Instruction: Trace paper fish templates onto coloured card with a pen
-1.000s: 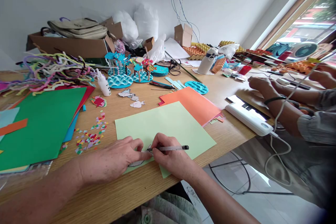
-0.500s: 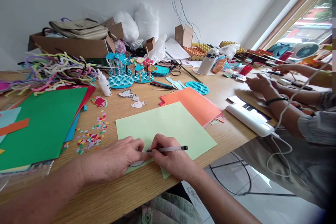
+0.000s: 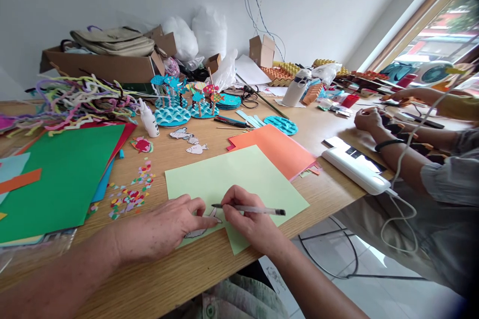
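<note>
A sheet of pale green paper (image 3: 239,174) lies at the table's front edge. My left hand (image 3: 172,227) rests on its lower left part, thumb and forefinger stretched out and apart, pressing on a paper fish cutout (image 3: 196,233). Much of that cutout is hidden under the fingers. Closed around a pen (image 3: 258,209), my right hand (image 3: 245,214) is just right of the cutout. The pen's dark tip points left, near the cutout's upper fin. Several loose fish cutouts (image 3: 196,149) lie beyond the sheet, with a red decorated fish (image 3: 142,144) to their left.
Paper confetti (image 3: 130,197) and a green sheet (image 3: 67,174) lie left, with a glue bottle (image 3: 148,119) and pipe cleaners (image 3: 75,102) behind. Orange paper (image 3: 273,147) touches the green sheet. A white power strip (image 3: 355,169) and another person's hands (image 3: 368,119) are right.
My right hand has moved slightly right, drawing the pen tip away from my left fingertips and uncovering more of the cutout. My left hand stays put. The other person's hands have shifted.
</note>
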